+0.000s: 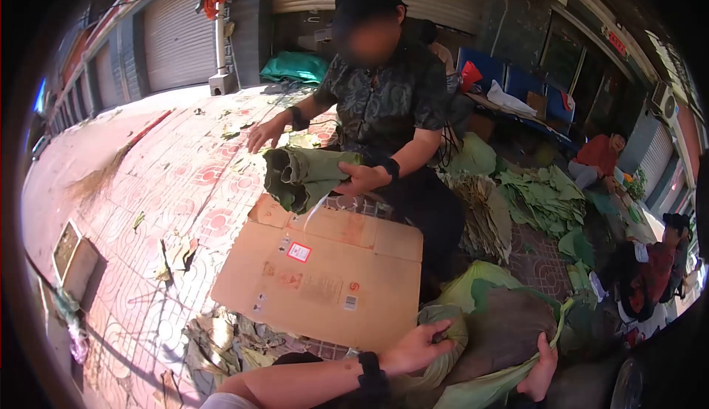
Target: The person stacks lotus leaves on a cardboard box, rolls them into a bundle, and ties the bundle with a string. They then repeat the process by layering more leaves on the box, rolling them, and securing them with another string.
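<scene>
At the lower right, my left hand [419, 348], with a black band at the wrist, is closed over a rolled green leaf bundle [450, 328]. My right hand [542, 370] grips the edge of a large, wide lotus leaf [509, 328], thumb on its upper face. This leaf is spread beside the bundle, brownish in the middle and light green at the rim. Across from me, a person in a dark patterned shirt holds a thick roll of leaves [314, 172] in one hand; their other hand [269, 132] is beside it.
A flattened cardboard sheet [317, 276] lies on the paving between us. Dry leaf scraps [229, 342] lie near my left arm. Stacked leaves [543, 202] stand at the right, where other people sit. A broom [111, 169] and a planter box [74, 261] are at the left.
</scene>
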Tool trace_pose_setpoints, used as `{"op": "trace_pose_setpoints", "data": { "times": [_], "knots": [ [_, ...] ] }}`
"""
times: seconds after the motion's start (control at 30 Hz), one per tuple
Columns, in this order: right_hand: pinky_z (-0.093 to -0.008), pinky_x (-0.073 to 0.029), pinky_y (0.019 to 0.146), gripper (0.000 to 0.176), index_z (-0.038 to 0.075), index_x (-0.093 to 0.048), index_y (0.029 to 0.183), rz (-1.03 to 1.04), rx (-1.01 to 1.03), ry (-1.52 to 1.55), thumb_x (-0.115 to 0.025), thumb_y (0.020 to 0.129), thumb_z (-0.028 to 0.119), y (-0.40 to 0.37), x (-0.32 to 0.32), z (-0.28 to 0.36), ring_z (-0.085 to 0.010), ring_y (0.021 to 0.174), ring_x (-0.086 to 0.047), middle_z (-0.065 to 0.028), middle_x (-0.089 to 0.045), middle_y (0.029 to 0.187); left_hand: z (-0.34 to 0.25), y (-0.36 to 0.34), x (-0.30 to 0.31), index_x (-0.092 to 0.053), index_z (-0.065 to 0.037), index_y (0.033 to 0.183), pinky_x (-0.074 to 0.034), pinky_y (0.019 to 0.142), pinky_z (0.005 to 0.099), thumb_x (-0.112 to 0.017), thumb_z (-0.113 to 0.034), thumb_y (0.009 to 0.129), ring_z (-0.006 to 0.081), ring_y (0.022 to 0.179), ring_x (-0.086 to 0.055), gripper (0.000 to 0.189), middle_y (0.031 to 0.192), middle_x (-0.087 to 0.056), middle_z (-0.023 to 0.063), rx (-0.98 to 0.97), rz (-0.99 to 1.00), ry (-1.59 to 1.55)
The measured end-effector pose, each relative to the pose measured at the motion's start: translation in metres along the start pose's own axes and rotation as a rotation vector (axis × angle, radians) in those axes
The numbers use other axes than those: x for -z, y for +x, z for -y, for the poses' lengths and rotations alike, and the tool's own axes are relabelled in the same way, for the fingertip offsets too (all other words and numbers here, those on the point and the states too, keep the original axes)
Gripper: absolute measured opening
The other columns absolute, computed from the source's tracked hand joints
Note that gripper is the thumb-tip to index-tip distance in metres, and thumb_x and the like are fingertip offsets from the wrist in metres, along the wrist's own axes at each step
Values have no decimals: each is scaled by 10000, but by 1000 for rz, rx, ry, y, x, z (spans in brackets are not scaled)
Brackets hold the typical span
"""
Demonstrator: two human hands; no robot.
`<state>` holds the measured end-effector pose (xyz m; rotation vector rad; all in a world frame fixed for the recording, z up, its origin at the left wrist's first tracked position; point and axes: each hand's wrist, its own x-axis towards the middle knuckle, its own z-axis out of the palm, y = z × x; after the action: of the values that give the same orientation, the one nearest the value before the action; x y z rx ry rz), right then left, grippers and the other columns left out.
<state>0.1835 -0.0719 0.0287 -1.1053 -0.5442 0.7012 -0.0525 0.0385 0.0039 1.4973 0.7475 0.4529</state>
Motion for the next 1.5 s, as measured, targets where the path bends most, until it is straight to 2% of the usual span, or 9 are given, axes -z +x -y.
{"op": "trace_pose_setpoints", "data": {
  "times": [0.17, 0.27, 0.3, 0.37, 0.43, 0.63, 0.93, 1.23, 1.5],
  "knots": [
    [-341, -456, 926, 401, -28, -513, 1244, -18, 37, -26, -555, 905, 182, -1, -5, -1, -216, 1043, -591, -114, -593, 1178, 23, 7, 0, -374, 29, 1405, -451, 611, 276, -610, -337, 894, 110, 648, -506, 671, 877, -642, 121, 4, -20, -2],
    [-340, -457, 923, 411, -22, -516, 1245, -12, 0, -39, -567, 901, 197, -2, -3, 0, -216, 1040, -594, -109, -601, 1169, 57, 22, -7, -389, 35, 1392, -487, 742, 290, -618, -342, 884, 158, 802, -589, 674, 1052, -637, 171, -113, -112, -51],
    [-339, -457, 921, 412, -19, -518, 1244, -21, -19, -52, -571, 900, 202, -2, 0, 2, -217, 1039, -595, -108, -603, 1166, 48, 17, -6, -379, 43, 1393, -455, 923, 312, -615, -327, 884, 228, 1068, -587, 672, 1236, -571, 221, -103, -112, -72],
    [-343, -468, 903, 371, -4, -541, 1202, -79, -83, -43, -597, 893, 192, -7, -6, 11, -211, 1025, -602, -96, -615, 1137, 33, 10, -4, -367, 47, 1396, -384, 1028, 324, -617, -316, 882, 267, 1238, -497, 678, 1314, -517, 247, -74, -101, -139],
    [-330, -480, 870, 349, -21, -528, 1202, -101, -45, -2, -599, 908, 155, -3, 1, 7, -193, 982, -606, -98, -623, 1100, 38, 14, -5, -344, 81, 1396, -383, 1004, 285, -635, -190, 900, 162, 1162, -490, 636, 1286, -538, 147, -150, -124, -137],
    [-324, -471, 893, 303, 1, -582, 1173, -86, -72, 11, -578, 911, 152, -3, 12, 8, -191, 995, -620, -88, -644, 1108, 0, 0, -4, -517, 31, 1268, -413, 946, 269, -592, -123, 909, 129, 1076, -529, 398, 1166, -604, 80, -77, -38, -201],
    [-267, -432, 851, 194, 37, -640, 1064, -120, -79, -13, -631, 896, 134, -9, 14, 8, -101, 929, -572, -8, -647, 1013, 20, 12, -16, -517, 22, 1250, -451, 850, 242, -549, -47, 876, 127, 955, -570, 382, 1074, -632, 60, -94, -126, -349],
    [-224, -395, 812, 297, 17, -602, 1165, 6, -69, -92, -630, 919, 180, -14, 1, -14, -43, 880, -489, 50, -590, 978, 12, 11, -28, -452, 25, 1305, -436, 903, 253, -525, 28, 868, 133, 1020, -555, 443, 1146, -587, 69, -243, -147, -248],
    [-240, -437, 831, 438, 10, -527, 1281, 298, -75, -225, -630, 921, 237, -35, -38, -31, -66, 919, -509, 10, -595, 1011, 18, 15, -53, -324, 31, 1410, -424, 975, 323, -738, -120, 806, 194, 1149, -480, 749, 1290, -432, 99, -272, -96, 48]
  ]
}}
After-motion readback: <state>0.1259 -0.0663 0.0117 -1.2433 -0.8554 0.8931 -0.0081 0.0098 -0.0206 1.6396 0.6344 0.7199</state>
